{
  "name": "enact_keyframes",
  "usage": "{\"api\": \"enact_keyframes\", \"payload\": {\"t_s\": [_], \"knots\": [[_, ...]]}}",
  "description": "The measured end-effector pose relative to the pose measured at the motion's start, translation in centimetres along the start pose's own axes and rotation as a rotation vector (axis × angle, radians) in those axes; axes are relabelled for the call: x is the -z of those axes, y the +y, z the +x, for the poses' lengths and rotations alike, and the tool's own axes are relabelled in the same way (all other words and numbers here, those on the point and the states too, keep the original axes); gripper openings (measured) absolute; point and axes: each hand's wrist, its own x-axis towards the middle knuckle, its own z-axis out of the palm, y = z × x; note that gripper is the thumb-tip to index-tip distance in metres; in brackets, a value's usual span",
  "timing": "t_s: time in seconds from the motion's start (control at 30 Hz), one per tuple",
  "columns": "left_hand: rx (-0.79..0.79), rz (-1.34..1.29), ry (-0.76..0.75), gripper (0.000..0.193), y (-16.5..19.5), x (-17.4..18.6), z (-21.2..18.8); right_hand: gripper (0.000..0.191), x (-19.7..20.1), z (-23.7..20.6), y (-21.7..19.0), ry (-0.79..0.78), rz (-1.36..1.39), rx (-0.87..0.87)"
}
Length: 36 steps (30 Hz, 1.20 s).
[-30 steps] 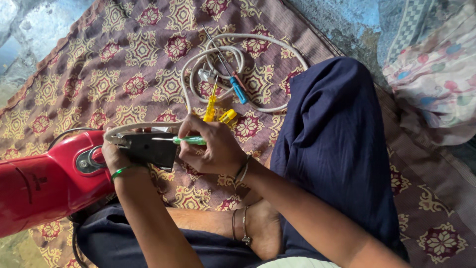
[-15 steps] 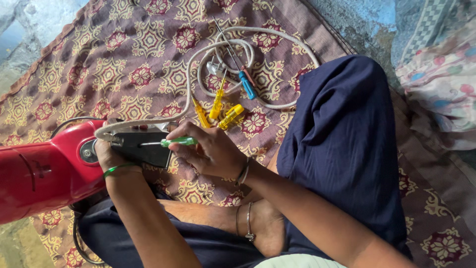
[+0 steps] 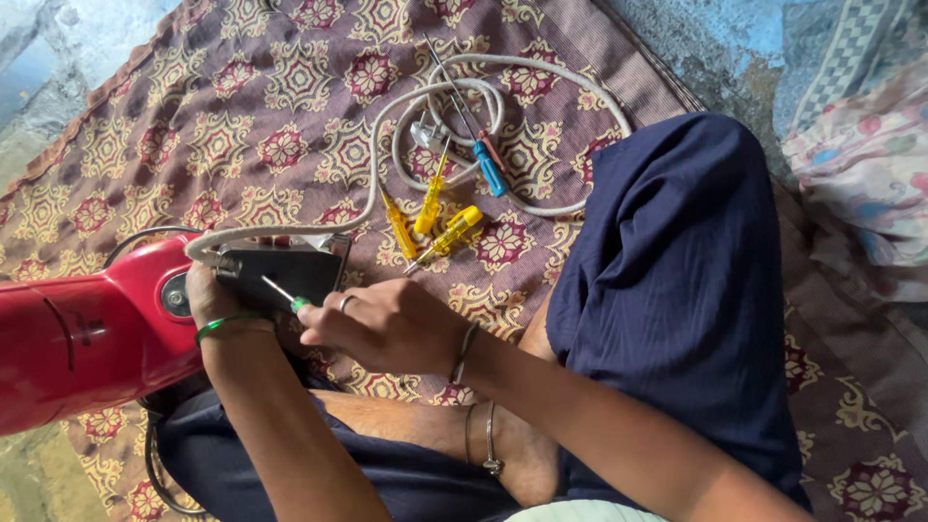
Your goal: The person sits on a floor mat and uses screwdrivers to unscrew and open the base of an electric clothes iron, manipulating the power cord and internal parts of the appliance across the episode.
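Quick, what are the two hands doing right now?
Left hand: closed around the dark end of the red appliance, steadying it.
Right hand: closed on a green-handled screwdriver, its tip at the appliance.

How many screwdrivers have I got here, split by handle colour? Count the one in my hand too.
Yellow handle: 3
Blue handle: 1
Green handle: 1, in the right hand, its tip on the red appliance that the left hand steadies
Total: 5
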Motion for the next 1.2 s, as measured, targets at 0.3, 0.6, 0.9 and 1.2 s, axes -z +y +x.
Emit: {"api": "enact_keyframes", "payload": {"t_s": [0.3, 0.6, 0.9, 1.2], "knots": [[-0.002, -0.033, -0.038, 0.03, 0.0, -0.9, -0.4, 0.028, 1.2, 0.1, 0.0, -0.01, -0.007, 0.005], [0.027, 0.003, -0.012, 0.034, -0.3, -1.4, -0.5, 0.026, 0.8, 0.0, 0.6, -0.031, -0.012, -0.012], [0.059, 0.044, 0.007, 0.038, -0.7, -2.0, -0.6, 0.024, 0.8, 0.7, 0.6, -0.043, -0.025, -0.051], [0.123, 0.123, 0.036, 0.041, -0.7, -3.3, -0.3, 0.027, 1.6, 1.1, 1.0, -0.115, 0.0, -0.158]]}}
